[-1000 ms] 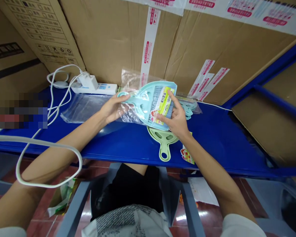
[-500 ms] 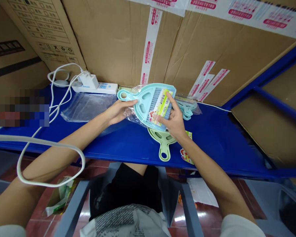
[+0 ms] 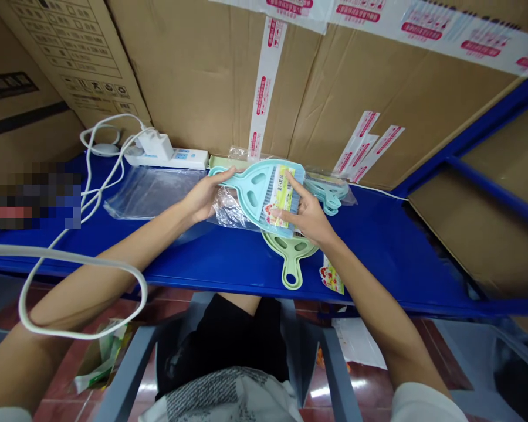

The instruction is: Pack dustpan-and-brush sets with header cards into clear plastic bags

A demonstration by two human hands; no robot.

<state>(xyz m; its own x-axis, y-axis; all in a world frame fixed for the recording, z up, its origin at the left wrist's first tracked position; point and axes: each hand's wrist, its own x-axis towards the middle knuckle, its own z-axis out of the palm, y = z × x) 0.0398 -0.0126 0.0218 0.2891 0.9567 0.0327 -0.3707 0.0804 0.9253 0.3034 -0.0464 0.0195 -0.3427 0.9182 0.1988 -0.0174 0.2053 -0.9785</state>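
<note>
A light-blue dustpan (image 3: 251, 193) with a brush nested in it is held above the blue table. My left hand (image 3: 203, 195) is closed on its handle end, with crinkled clear plastic (image 3: 231, 211) just below. My right hand (image 3: 310, 215) grips the wide end, fingers over a yellow-green and white label card (image 3: 282, 196) that lies across the bristles. Beneath it a green dustpan (image 3: 291, 258) lies on the table, handle toward me, partly covered. Close to my right forearm lies another printed card (image 3: 332, 275).
Flat clear plastic bags (image 3: 156, 190) lie on the left of the table (image 3: 391, 252). Behind them is a white power strip (image 3: 189, 158) with looping cables (image 3: 145, 287). More bagged light-blue dustpans (image 3: 330, 193) lie right of my hands. Cardboard (image 3: 202, 76) walls the back.
My left hand has slid outward along the handle of the blue dustpan. The dustpan has shifted slightly left and down, and more of the crinkled plastic shows below it.
</note>
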